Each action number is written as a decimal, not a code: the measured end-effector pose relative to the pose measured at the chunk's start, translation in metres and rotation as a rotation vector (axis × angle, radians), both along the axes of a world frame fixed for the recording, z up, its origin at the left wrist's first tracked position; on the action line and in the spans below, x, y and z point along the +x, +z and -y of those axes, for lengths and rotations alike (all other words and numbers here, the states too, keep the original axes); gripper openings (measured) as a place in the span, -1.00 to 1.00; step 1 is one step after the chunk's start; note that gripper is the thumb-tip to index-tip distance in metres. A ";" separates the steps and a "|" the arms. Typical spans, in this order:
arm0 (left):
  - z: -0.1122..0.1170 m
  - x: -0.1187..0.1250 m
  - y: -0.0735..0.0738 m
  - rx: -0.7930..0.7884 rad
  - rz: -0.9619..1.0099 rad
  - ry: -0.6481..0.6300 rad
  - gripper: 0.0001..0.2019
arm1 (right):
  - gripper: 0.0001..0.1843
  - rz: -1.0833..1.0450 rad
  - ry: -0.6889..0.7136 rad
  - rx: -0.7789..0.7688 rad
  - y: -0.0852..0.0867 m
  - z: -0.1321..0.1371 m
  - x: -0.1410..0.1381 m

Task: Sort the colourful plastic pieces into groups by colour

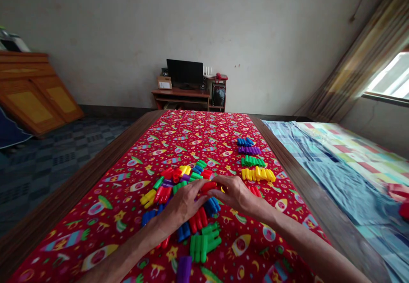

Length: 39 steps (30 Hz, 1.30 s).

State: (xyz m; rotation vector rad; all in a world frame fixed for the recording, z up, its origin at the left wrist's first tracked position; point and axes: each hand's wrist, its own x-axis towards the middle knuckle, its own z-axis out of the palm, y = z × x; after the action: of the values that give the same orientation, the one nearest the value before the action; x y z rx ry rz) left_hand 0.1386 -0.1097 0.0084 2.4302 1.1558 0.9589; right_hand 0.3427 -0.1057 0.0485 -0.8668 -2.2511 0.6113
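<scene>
Red piece (209, 187), one: held narrowly between left hand (188, 200) and right hand (237, 192), seemingly steadied from both sides, contact partly hidden. Mixed pieces (198, 248): left of and nearer than the grip. Rows (259, 174): rightward, apparently separated by colour.

Left hand (187, 204) and right hand (235, 192) both on red piece (208, 187), mixed-colour pile (163, 194) around left hand, yellow row (258, 174), green row (253, 161), purple row (249, 150), blue row (244, 142) beyond right hand, red patterned cloth (204, 131) underneath.
</scene>
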 end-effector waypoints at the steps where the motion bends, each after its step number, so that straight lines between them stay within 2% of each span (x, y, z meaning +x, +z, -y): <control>1: 0.001 0.000 0.001 0.007 -0.018 0.007 -0.73 | -0.73 -0.027 -0.017 0.009 -0.002 0.004 0.001; 4: 0.010 0.003 0.007 0.032 -0.115 0.045 -0.69 | -0.72 -0.121 -0.073 -0.008 -0.005 0.018 0.003; 6: 0.019 0.008 0.012 0.007 -0.189 0.059 -0.66 | -0.75 -0.154 -0.117 -0.080 -0.006 0.027 0.007; 9: 0.029 0.014 0.018 -0.033 -0.255 -0.002 -0.70 | -0.77 -0.114 -0.186 -0.186 -0.001 0.034 0.023; 12: 0.030 0.014 0.021 0.029 -0.255 -0.039 -0.77 | -0.71 -0.036 -0.323 -0.179 0.005 0.031 0.061; 15: 0.022 0.007 0.024 0.113 -0.240 -0.007 -0.78 | -0.62 0.072 -0.449 -0.153 0.005 0.024 0.111; 18: 0.010 -0.004 0.025 0.177 -0.212 0.005 -0.77 | -0.60 0.195 -0.485 -0.155 -0.006 0.020 0.152; 20: -0.002 -0.010 0.026 0.211 -0.187 -0.017 -0.78 | -0.59 0.281 -0.448 -0.166 -0.017 0.018 0.165; 24: -0.036 -0.018 0.026 0.251 -0.173 -0.036 -0.80 | -0.60 0.386 -0.411 -0.174 -0.033 0.013 0.168; 29: -0.072 -0.008 0.016 0.182 -0.383 -0.085 -0.84 | -0.63 0.336 -0.480 -0.091 -0.037 0.016 0.162; 32: -0.079 0.002 0.008 0.142 -0.457 -0.039 -0.78 | -0.65 0.311 -0.528 -0.006 -0.039 0.023 0.163; 35: -0.080 0.011 0.007 0.153 -0.465 -0.004 -0.81 | -0.67 0.280 -0.562 0.064 -0.039 0.031 0.165; 39: -0.074 0.021 0.022 0.136 -0.365 0.027 -0.79 | -0.69 0.289 -0.530 0.096 -0.028 0.041 0.163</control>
State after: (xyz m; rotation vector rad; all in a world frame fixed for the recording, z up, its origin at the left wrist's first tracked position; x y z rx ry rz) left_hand 0.1594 -0.0360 0.0307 2.7887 1.2753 0.6340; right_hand 0.5059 -0.1470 0.0201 -1.5061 -2.1332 0.1367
